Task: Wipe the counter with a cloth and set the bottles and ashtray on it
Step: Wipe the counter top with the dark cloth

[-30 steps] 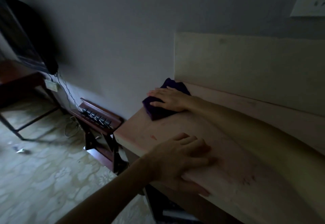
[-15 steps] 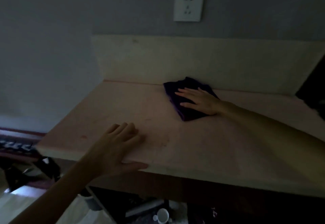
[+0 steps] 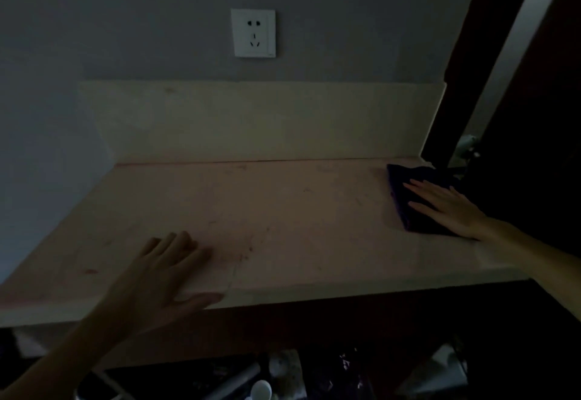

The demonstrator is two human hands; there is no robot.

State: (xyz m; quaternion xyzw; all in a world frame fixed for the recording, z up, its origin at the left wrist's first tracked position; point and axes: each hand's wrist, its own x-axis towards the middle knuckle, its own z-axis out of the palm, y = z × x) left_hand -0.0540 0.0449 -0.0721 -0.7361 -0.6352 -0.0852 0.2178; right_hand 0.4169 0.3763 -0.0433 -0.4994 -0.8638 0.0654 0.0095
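Cloth (image 3: 415, 201) has swept from worktop (image 3: 283, 211) centre to its far right under the flat, pressing right hand (image 3: 446, 208); left hand (image 3: 163, 267) rests spread; wiping nearly done.

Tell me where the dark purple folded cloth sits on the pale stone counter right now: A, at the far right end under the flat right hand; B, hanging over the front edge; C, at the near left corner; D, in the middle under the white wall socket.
A: the dark purple folded cloth lies at the pale stone counter's far right end, with the right hand pressed flat on it.
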